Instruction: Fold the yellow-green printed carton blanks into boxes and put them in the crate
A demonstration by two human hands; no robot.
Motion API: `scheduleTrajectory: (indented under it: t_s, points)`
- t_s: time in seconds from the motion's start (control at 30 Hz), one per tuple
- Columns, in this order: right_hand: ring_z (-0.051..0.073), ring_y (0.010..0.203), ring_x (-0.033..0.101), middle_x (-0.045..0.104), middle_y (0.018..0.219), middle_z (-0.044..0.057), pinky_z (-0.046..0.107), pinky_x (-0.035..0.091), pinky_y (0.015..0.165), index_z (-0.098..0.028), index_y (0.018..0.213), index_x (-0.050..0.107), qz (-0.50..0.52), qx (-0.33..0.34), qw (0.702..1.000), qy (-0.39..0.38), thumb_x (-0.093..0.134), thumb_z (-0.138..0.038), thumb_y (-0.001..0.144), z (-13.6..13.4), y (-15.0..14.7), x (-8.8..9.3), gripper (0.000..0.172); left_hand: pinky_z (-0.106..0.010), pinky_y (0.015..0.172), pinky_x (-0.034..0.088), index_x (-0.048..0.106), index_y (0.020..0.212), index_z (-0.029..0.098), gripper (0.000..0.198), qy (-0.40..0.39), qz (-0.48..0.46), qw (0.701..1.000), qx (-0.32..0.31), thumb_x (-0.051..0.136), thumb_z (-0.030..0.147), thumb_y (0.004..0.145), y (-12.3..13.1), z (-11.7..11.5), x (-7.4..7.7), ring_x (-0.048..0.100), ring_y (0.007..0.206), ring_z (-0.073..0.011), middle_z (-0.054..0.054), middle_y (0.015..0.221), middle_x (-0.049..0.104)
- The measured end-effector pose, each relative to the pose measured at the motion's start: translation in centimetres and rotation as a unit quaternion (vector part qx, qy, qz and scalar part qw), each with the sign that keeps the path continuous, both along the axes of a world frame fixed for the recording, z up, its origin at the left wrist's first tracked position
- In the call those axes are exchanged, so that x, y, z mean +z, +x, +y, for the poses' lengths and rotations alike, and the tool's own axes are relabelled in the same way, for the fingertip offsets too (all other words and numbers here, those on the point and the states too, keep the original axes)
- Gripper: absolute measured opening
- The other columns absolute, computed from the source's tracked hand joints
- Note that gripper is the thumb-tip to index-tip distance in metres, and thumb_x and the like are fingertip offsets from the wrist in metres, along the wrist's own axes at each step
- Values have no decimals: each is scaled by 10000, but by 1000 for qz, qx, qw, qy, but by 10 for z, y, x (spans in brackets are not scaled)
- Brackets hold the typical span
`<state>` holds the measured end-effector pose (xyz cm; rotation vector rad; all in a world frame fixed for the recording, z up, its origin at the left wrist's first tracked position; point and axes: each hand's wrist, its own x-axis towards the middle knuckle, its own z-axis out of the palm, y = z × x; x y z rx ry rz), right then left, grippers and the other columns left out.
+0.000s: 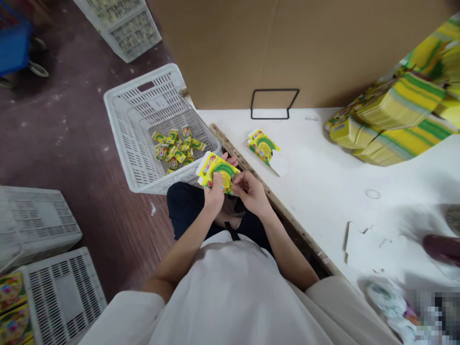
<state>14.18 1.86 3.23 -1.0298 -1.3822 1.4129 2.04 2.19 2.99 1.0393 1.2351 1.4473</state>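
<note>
A yellow and green printed carton [223,168] is held over my lap, a white flap sticking out at its left end. My left hand [214,191] grips it with the thumb on top and the fingers underneath. At the carton's right end, my right hand [249,189] pinches the edge between thumb and fingers. Below and to the left, a white plastic crate [124,129] holds several small yellow boxes [178,151]. Another flat yellow carton [265,146] with a white flap lies on the white table, just beyond my right hand.
Stacks of yellow cartons [391,120] stand at the table's right. A black wire stand [275,118] sits before a brown cardboard panel [287,52]. The table's wooden edge [280,203] runs beside my right arm. More white crates [68,292] and a blue cart [14,43] occupy the floor.
</note>
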Motion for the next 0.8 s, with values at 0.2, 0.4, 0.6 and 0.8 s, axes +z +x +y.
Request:
scheduleTrajectory:
  t_s: [0.2,0.4,0.6,0.8]
  points:
    - [146,762,580,598,878,2,288,502,683,-236,896,543,62,22,998,-21,768,-556,791,1,1,-2,404,-409,855,626,643,1148,258,581,6,32,999,40,365,724,941,1,-5,1,705,1100,-258,-85,1025,729]
    - [169,835,602,599,921,11,311,518,748,-253,980,545,57,38,998,-10,781,-591,772,-5,-3,2,462,-382,792,631,631,1002,262,493,-23,-4,999,37,443,710,921,2,-8,-1,721,1011,-239,-62,960,720]
    - [175,855,610,620,919,8,319,499,759,-253,1033,508,50,89,995,-2,784,-541,794,-11,-9,9,465,-361,717,600,581,1004,270,581,-65,-12,997,39,264,752,936,-7,-2,-2,685,844,-202,-34,836,631]
    - [154,731,579,615,832,-32,283,438,638,-247,1061,508,17,44,999,-22,839,-518,735,-5,-5,1,538,-373,808,569,588,1097,244,632,-83,11,995,55,271,763,922,-5,-5,-19,675,895,-207,-74,973,652]
